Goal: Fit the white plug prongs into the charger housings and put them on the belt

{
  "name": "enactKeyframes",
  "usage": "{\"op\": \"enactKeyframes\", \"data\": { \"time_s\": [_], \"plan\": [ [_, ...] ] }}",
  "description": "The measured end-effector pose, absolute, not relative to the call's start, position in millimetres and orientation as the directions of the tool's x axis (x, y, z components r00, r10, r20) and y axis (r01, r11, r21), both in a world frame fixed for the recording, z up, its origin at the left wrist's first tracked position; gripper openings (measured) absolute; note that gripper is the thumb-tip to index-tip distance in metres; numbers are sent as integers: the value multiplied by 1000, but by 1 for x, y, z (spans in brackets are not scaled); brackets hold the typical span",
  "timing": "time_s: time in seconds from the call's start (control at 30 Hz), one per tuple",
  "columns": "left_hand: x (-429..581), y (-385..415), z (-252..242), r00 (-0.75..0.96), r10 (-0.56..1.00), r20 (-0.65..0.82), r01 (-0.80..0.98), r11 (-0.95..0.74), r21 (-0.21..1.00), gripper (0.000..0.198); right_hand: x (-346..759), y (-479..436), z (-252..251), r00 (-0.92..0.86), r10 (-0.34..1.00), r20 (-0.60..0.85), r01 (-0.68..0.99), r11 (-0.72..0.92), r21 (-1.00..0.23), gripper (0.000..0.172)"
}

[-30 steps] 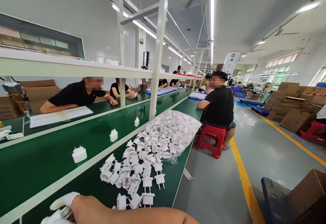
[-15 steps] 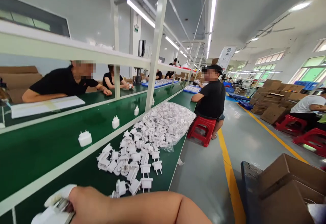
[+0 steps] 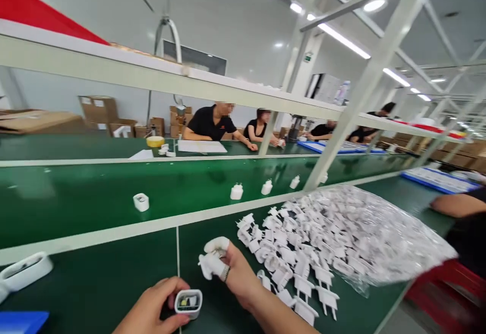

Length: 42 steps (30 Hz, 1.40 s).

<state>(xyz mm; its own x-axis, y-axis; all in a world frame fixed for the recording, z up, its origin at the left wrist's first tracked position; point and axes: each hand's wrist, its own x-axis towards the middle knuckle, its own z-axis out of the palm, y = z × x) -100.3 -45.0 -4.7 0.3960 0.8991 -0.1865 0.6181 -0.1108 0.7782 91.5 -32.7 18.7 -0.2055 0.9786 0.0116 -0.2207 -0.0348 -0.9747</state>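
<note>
My left hand [image 3: 150, 307] grips an open white charger housing [image 3: 189, 303] at the bottom of the view. Its open end faces up, and a circuit board with a yellow part shows inside. To the right, my right hand [image 3: 240, 274] is raised over the green bench, white covers on its thumb and a fingertip. Those two tips are pinched together; whatever is between them is too hidden to name. Beside that hand lies a heap of white two-pin plug caps [image 3: 281, 273], spilling from a clear plastic bag [image 3: 395, 238].
Several white chargers, one being a charger with pins up [image 3: 236, 191], stand along the green conveyor [image 3: 94, 187]. An open housing [image 3: 141, 202] is on it too. White housings [image 3: 28, 270] and a blue tray [image 3: 23, 322] lie at left. A slanted post [image 3: 353, 101] rises beyond the heap. Co-workers sit opposite and at right.
The view has swung left. My left hand with the charger housing has come into sight. My right hand now appears left of the plug heap, above the bench.
</note>
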Motion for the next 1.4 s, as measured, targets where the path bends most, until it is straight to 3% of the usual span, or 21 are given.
{"op": "enactKeyframes", "data": {
  "time_s": [0.17,0.3,0.47,0.73,0.93,1.2,1.33,1.4],
  "plan": [
    [-90,-51,10,371,904,-213,623,-72,779,25,97,-38,13,-339,941,27,-43,14,-999,48],
    [-91,-49,7,388,894,-224,598,-59,799,23,99,-39,8,-304,944,126,255,208,-944,25],
    [-90,-46,1,393,892,-224,549,-32,835,23,100,-49,11,-417,884,209,497,415,-762,15],
    [-87,-49,-7,389,898,-206,424,24,905,29,90,-58,9,-512,857,52,804,500,-321,44],
    [-87,-50,-3,380,895,-233,418,59,907,29,83,-55,18,-535,845,10,839,533,-111,22],
    [-85,-58,4,385,906,-175,539,-67,839,22,75,-65,-4,-555,828,77,824,560,-80,11],
    [-94,-36,12,416,901,-122,611,-178,771,21,97,-46,6,-541,822,179,780,569,-261,36],
    [-106,-5,18,365,928,-69,697,-223,682,21,117,-30,14,-431,873,227,846,479,-235,38]
  ]
}}
